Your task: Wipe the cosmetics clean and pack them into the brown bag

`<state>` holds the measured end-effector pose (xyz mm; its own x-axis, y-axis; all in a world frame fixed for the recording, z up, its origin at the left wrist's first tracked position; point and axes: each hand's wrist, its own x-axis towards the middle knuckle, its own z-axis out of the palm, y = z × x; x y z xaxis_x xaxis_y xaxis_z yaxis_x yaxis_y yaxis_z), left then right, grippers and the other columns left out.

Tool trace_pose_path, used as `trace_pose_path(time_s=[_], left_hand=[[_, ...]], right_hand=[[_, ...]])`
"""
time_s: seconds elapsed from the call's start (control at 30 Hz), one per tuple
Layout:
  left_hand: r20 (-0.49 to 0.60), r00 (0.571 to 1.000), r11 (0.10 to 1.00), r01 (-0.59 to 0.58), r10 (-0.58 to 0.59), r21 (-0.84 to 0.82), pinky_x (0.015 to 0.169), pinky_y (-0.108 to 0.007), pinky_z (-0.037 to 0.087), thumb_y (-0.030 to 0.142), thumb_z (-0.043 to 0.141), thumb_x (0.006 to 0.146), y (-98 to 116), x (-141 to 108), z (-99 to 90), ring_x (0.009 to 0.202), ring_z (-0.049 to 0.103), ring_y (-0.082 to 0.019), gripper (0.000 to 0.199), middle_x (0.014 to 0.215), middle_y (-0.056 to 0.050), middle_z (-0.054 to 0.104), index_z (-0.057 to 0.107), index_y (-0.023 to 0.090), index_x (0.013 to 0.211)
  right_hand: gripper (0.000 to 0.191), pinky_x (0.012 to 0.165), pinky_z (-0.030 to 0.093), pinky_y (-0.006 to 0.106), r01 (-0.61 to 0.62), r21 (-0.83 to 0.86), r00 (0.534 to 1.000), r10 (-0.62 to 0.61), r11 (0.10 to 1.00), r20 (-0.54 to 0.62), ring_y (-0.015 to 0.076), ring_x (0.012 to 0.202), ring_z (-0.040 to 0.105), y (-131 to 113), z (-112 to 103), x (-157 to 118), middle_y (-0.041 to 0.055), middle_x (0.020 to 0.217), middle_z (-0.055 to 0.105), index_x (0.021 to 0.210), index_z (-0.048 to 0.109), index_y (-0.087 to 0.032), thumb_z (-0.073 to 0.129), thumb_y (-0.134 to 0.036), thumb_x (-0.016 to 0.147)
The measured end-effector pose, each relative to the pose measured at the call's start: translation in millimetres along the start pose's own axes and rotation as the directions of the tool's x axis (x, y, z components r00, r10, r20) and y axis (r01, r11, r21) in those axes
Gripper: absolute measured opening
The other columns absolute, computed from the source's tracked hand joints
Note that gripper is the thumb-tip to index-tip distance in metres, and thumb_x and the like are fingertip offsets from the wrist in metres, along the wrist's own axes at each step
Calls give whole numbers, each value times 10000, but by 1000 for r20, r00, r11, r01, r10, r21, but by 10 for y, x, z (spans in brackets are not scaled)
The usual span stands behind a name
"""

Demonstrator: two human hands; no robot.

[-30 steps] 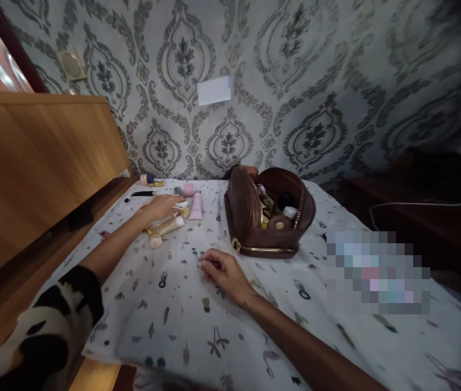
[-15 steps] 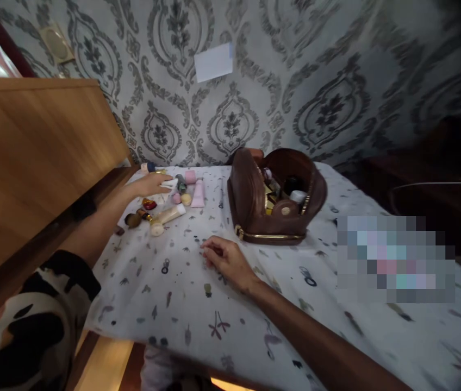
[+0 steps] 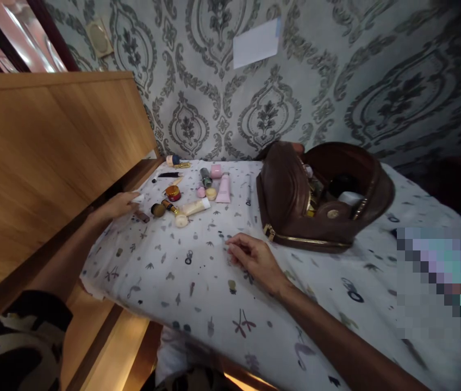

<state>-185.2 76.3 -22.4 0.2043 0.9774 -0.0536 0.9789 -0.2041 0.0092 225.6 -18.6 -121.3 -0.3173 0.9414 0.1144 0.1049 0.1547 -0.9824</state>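
At the left edge of the cloth, my left hand [image 3: 117, 206] is closed on a small white thing [image 3: 138, 199] whose kind I cannot make out. A small brownish item [image 3: 141, 216] lies just beside its fingers. To its right are a round makeup brush [image 3: 157, 210], a red jar with a golden lid [image 3: 172, 193] and a cream-coloured tube [image 3: 195, 207]. My right hand [image 3: 257, 262] rests on the cloth in front of the bag, fingers loosely curled together, nothing seen in them. Nearest to it stands an open brown cosmetic bag [image 3: 291, 217] with several items inside.
A pink tube [image 3: 223, 188], a pink jar [image 3: 216, 171] and a dark green bottle [image 3: 205, 177] are grouped farther back on the patterned cloth [image 3: 165, 282]. A wooden panel [image 3: 59, 130] borders the left side. A blurred-out object [image 3: 450, 277] lies at right.
My left hand has drawn back from the far cosmetics to the cloth's left edge, with the white thing in it. The view has turned left; my right hand stays resting.
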Motion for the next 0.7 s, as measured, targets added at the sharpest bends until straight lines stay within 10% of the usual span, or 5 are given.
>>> trace_pose_path(time_s=[0.23,0.47,0.7], left_hand=[[120,993,989,-13,-5,145,1030,-364,412,260,491,786,67,-122,336,1223,546,-278,451,1306,-123,610,603,187,1217],[113,994,983,-17,-4,182,756,-337,463,536,383,897,137,-350,188,878,619,-268,399,943,-101,651,569,189,966],[-36,931,892,-358,363,-275,780,-277,461,522,409,925,1271,-455,72,820,572,-189,361,915,-33,641,561,196,955]], right_hand=[[179,512,391,232,12,-4,1000,-11,1000,9,118,527,535,17,8,0,-25,593,572,824,621,-181,558,-348,829],[150,517,369,230,33,-20,999,-33,999,16,113,524,512,19,13,7,-32,575,557,817,614,-179,537,-307,825],[222,558,408,245,101,-34,994,-99,994,51,133,596,562,-46,36,-41,-17,636,581,955,617,-174,547,-366,869]])
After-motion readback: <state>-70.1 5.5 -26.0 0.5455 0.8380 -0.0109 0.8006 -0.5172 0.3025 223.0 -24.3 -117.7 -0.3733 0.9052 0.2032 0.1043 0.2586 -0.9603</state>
